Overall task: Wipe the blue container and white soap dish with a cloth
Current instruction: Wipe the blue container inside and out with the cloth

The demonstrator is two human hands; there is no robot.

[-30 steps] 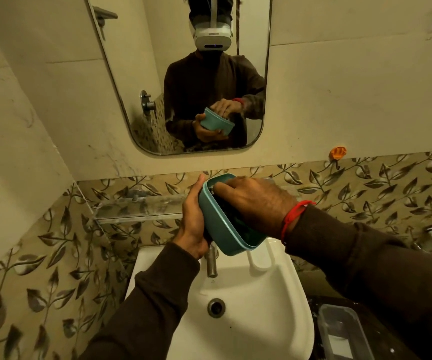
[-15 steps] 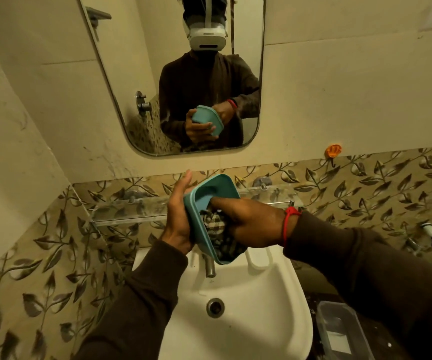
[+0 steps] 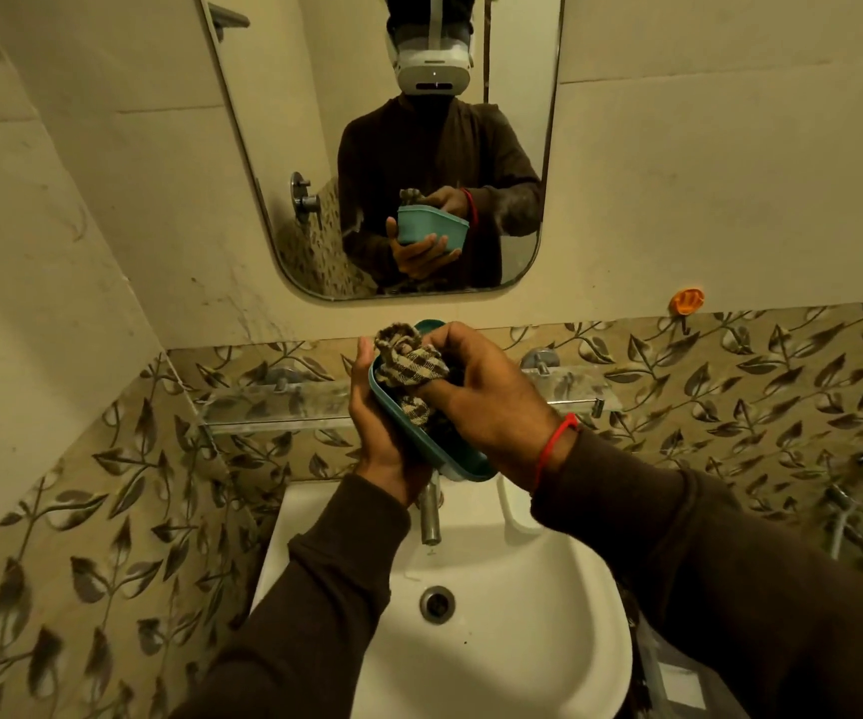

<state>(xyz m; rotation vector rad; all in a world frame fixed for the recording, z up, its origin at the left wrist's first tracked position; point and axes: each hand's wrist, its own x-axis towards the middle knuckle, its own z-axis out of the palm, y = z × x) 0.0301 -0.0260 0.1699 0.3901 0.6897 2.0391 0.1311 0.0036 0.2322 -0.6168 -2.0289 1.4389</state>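
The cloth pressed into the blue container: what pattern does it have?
A brown-and-cream check pattern on the cloth, clearest in the head view.

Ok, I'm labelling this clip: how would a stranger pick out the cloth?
Find the white sink; just above its tap the hands hold a blue container. The cloth is the bunched brown-and-cream checked fabric pressed inside it by the right hand, the only patterned, soft item there.
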